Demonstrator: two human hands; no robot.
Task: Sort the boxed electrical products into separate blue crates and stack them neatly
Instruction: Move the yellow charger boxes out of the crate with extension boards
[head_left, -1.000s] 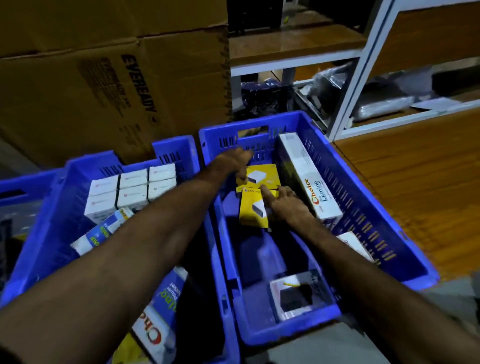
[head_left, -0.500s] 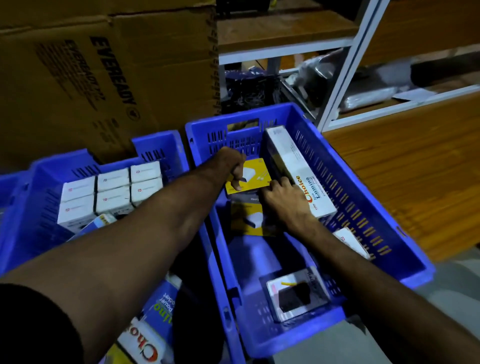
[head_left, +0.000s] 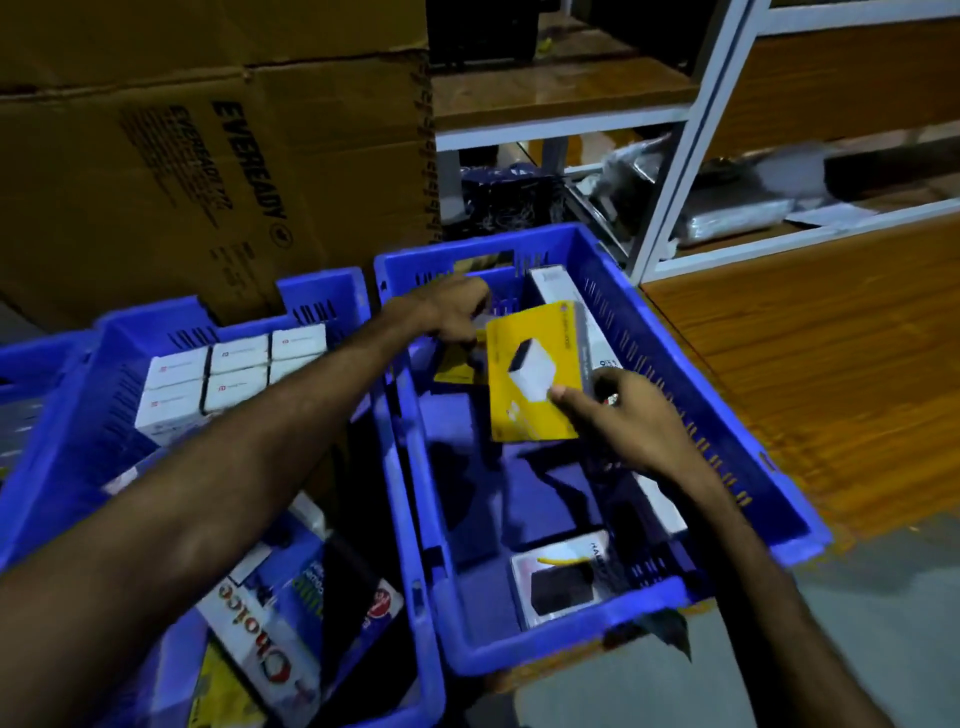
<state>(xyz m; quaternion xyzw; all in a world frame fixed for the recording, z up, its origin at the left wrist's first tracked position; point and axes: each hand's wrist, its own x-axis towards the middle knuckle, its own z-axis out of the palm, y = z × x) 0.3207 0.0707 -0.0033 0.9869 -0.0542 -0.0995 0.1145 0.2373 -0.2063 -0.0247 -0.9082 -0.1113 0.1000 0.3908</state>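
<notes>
Yellow box with a white cube printed on its face is held tilted above the floor of the right blue crate, lifted clear of it. The right hand pinches its lower right corner, thumb on the front and fingers curled behind. Just past it, the left hand reaches over the crate's left wall with its fingers bent down onto a second yellow box lying near the far end; whether it truly grips that box is hard to tell, since the fingers hide the contact. A long white box lies along the crate's right wall, and a white box with a black window lies flat at the near end. The left blue crate stands touching the right one and holds a neat block of small white boxes, with larger "Choice" boxes lying loose nearer the person. A big brown carton stands behind both crates, and a white-framed shelf stands to the right of it.
</notes>
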